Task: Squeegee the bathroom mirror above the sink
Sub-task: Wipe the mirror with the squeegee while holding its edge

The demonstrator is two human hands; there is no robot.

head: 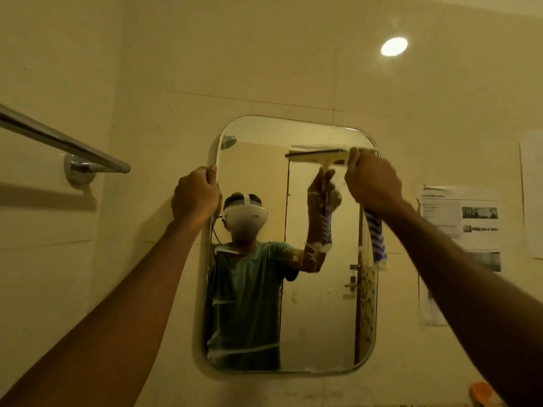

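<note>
A rounded-corner mirror [293, 333] hangs on the tiled wall, with soapy streaks across its lower part. My left hand [195, 195] grips the mirror's left edge near the top. My right hand [373, 180] is closed on a pale squeegee [317, 156], whose blade lies level against the glass near the upper right corner. A blue-and-white patterned cloth [377, 242] hangs down from that same hand. The squeegee's handle is hidden behind my fingers and shows only in the reflection. The sink is out of view.
A chrome towel bar [64, 142] juts from the left wall near my left arm. Printed paper sheets [461, 218] are stuck to the wall right of the mirror. An orange object [482, 392] sits at the bottom right. A round ceiling light [393, 47] glows above.
</note>
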